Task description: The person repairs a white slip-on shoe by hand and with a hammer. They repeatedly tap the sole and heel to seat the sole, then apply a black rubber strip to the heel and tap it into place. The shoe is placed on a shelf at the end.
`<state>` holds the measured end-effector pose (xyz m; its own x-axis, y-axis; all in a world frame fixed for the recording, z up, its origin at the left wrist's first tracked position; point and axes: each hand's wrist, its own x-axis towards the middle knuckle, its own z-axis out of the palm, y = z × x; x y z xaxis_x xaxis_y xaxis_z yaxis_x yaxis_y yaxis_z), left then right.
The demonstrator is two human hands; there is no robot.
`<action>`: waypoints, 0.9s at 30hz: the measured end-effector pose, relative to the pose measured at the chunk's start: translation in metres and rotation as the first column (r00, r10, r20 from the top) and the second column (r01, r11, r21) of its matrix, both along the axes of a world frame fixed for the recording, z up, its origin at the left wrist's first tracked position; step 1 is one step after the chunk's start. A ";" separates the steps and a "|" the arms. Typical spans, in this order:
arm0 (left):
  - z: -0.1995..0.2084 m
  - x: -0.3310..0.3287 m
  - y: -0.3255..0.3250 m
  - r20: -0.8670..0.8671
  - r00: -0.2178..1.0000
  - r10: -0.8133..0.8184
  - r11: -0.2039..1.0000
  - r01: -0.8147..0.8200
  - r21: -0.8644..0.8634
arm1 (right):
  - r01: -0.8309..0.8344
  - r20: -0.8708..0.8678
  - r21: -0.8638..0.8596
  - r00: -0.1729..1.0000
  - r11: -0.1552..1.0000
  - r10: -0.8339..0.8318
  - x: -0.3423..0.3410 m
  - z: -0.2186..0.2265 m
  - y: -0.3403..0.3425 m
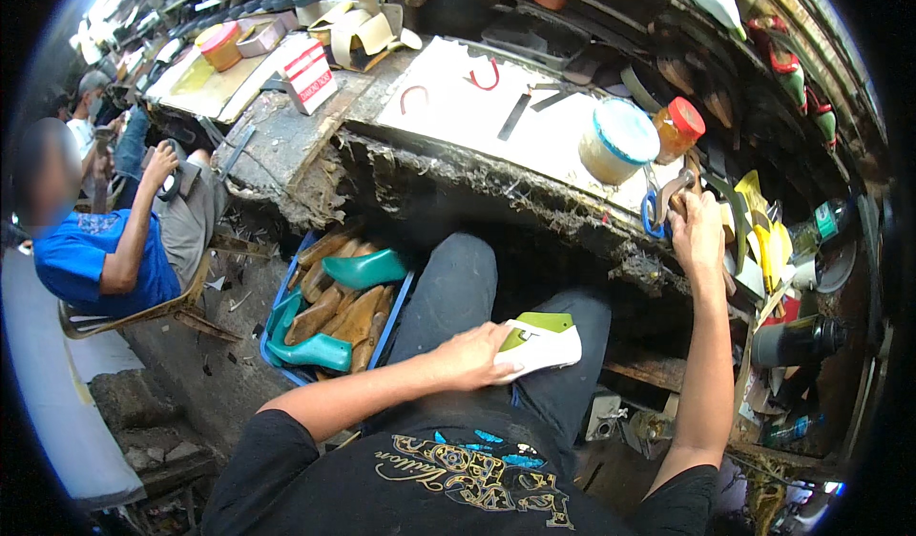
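Note:
My left hand [474, 356] rests on my lap, gripping a white shoe piece with a green inner part [540, 343]. My right hand [695, 227] reaches up to the edge of the worn workbench [448, 168]. It is closed on a tool with a blue handle [653, 213], whose metal part sticks up by a white tub [618, 140] and an orange jar with a red lid [679, 127].
A blue crate [307, 312] on the floor holds several wooden and teal shoe lasts. A person in a blue shirt [81, 254] sits at the left. The bench carries a white board [477, 102], strips, cut pieces, another jar [220, 45]. Bottles and clutter crowd the right.

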<state>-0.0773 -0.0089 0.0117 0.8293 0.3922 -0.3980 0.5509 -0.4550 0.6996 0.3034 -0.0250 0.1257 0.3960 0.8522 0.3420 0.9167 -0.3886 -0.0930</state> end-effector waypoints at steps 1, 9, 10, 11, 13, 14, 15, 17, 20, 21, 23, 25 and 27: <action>0.005 0.001 -0.003 -0.001 1.000 0.003 0.999 -0.003 0.039 | -0.026 0.006 0.039 1.000 0.999 0.026 0.001 -0.001 0.001; 0.009 0.060 -0.007 -0.111 0.950 -0.291 0.927 0.309 0.214 | -0.027 -0.018 -0.159 1.000 0.987 0.025 -0.001 0.017 0.008; 0.007 0.071 -0.005 -0.157 0.943 -0.293 0.933 0.318 0.170 | -0.024 0.012 -0.207 1.000 0.978 0.027 -0.004 0.025 0.008; 0.003 0.081 -0.001 -0.196 0.935 -0.297 0.934 0.327 0.145 | -0.019 0.043 -0.256 0.999 0.966 0.031 -0.006 0.035 0.008; -0.010 0.099 0.015 -0.250 0.916 -0.315 0.947 0.319 -0.026 | 0.053 0.105 -0.403 0.994 0.914 -0.012 -0.010 0.059 0.013; -0.020 0.106 0.028 -0.187 0.910 -0.371 0.928 0.359 -0.094 | -0.011 0.052 -0.328 0.998 0.944 0.029 -0.013 0.072 0.019; -0.034 0.108 0.044 -0.104 0.905 -0.412 0.894 0.379 -0.238 | -0.003 0.011 -0.285 1.000 0.959 0.007 -0.016 0.085 0.027; -0.065 0.113 0.072 0.044 0.848 -0.529 0.717 0.474 -0.511 | -0.176 -0.017 -0.186 0.984 0.967 0.176 -0.027 0.108 0.056; -0.109 0.097 0.085 0.162 0.914 -0.371 0.426 0.323 -0.845 | -0.354 0.047 -0.179 0.929 0.918 0.367 -0.055 0.129 0.124; -0.119 0.091 0.086 0.159 0.938 -0.307 0.305 0.256 -0.918 | -0.443 0.104 -0.147 0.882 0.884 0.459 -0.066 0.133 0.150; -0.131 0.082 0.092 0.206 0.941 -0.268 0.240 0.272 -0.932 | -0.471 0.191 -0.174 0.845 0.865 0.499 -0.086 0.135 0.212; -0.133 0.074 0.098 0.120 0.976 -0.181 0.196 0.156 -0.968 | -0.471 0.319 -0.185 0.801 0.863 0.506 -0.099 0.133 0.273; -0.129 0.070 0.106 0.072 0.983 -0.169 0.244 0.112 -0.963 | -0.497 0.366 -0.129 0.780 0.858 0.507 -0.105 0.127 0.332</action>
